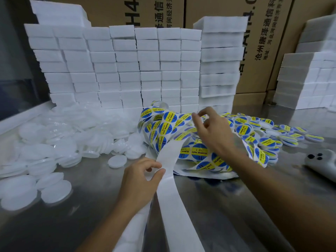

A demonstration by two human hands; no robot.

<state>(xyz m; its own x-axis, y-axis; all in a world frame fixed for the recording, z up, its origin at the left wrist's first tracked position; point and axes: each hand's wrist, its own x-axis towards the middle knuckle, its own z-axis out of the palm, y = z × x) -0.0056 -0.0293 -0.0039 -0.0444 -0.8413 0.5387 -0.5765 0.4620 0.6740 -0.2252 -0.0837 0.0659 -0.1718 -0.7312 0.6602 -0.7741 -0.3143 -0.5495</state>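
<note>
A tangled strip of round blue-and-yellow stickers (169,128) lies heaped at the middle of the steel table (91,206). A bare white backing strip (172,193) runs from the heap toward me. My left hand (140,180) pinches that backing strip between thumb and fingers. My right hand (212,131) hovers over the heap with thumb and forefinger close together at a sticker's edge; whether they grip it is unclear. Plain white round lids (54,142) are piled at the left. Lids with stickers on them (272,135) lie at the right.
Stacks of white foam blocks (127,70) form a wall behind the piles, with more blocks (309,80) at the right. Brown cardboard boxes (263,42) stand behind them. A light grey device with three dark dots (321,162) lies at the right edge.
</note>
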